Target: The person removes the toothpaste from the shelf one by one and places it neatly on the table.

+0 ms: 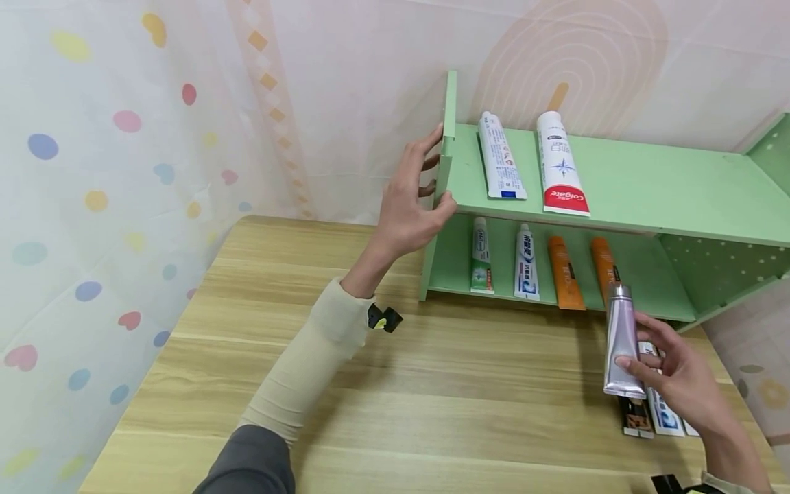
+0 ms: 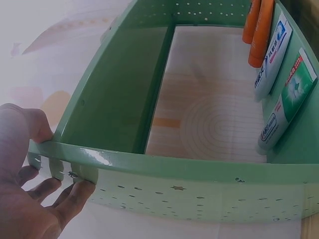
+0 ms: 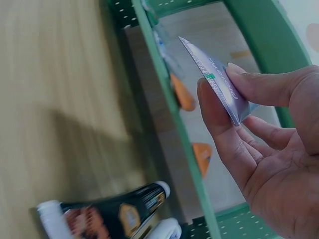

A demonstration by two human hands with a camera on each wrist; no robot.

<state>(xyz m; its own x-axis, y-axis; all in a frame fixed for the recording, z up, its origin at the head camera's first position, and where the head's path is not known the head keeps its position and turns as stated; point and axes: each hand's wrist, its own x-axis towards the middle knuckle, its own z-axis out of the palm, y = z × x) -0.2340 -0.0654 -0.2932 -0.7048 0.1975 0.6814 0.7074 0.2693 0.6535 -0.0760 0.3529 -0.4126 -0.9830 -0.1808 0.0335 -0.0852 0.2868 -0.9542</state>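
Observation:
My right hand (image 1: 685,377) pinches a shiny silver-lilac tube (image 1: 623,343) between thumb and fingers, cap end up, in front of the lower shelf's right part. The right wrist view shows the flat crimped end of this tube (image 3: 214,82) beside the thumb. At the left, my left hand (image 1: 410,199) grips the side panel of a green two-level rack (image 1: 654,178). In the left wrist view its thumb lies over the panel's edge and the fingers lie along the perforated outer face (image 2: 164,191).
A white tube (image 1: 501,158) and a red-and-white Colgate tube (image 1: 561,165) lie on the top shelf. Below are a green-white tube (image 1: 481,257), a blue-white tube (image 1: 526,264) and two orange tubes (image 1: 564,274). A black tube (image 1: 636,417) and white tubes (image 1: 666,415) lie on the wooden table (image 1: 432,398).

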